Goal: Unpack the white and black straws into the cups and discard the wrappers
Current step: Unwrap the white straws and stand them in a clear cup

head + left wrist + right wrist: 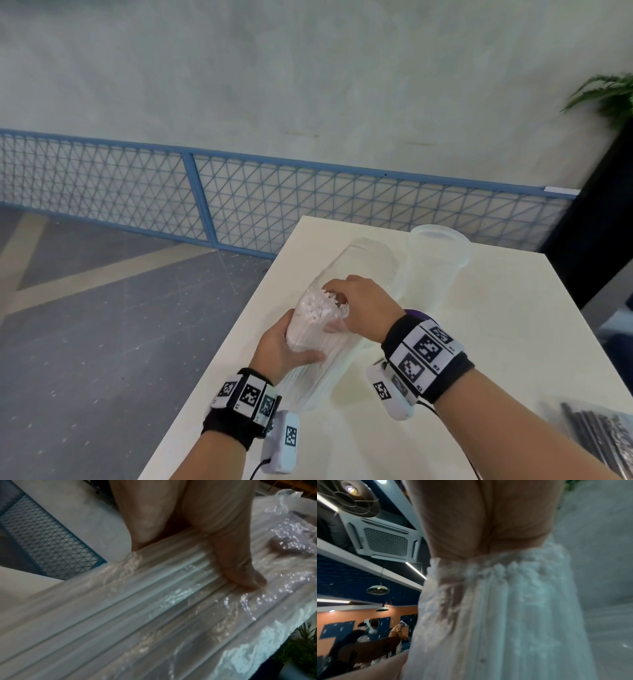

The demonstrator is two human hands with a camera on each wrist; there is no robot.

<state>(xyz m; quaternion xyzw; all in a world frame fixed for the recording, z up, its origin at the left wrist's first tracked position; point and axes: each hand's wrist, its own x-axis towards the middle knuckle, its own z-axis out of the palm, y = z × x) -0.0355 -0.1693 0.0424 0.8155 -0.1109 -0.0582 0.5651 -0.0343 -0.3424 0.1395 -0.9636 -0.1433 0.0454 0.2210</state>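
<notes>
A bundle of white straws (310, 329) in a clear plastic wrapper (318, 380) stands tilted over the white table (496, 325). My left hand (294, 346) grips the bundle's middle through the wrapper, thumb (240, 568) across the straws (154, 595). At the bundle's upper end my right hand (349, 301) curls its fingers around the straw tips (505, 568). A frosted cup (438, 253) stands upright just beyond. A pack of black straws (596, 435) lies at the near right edge. Clear plastic (370, 257) beyond my hands could be a second cup or loose wrapper.
The table's left edge (239, 322) runs right beside my left hand, with grey floor below. A blue mesh fence (205, 192) lines the far wall. A purple object (416, 313) peeks out behind my right wrist. A plant (613, 96) stands at the far right.
</notes>
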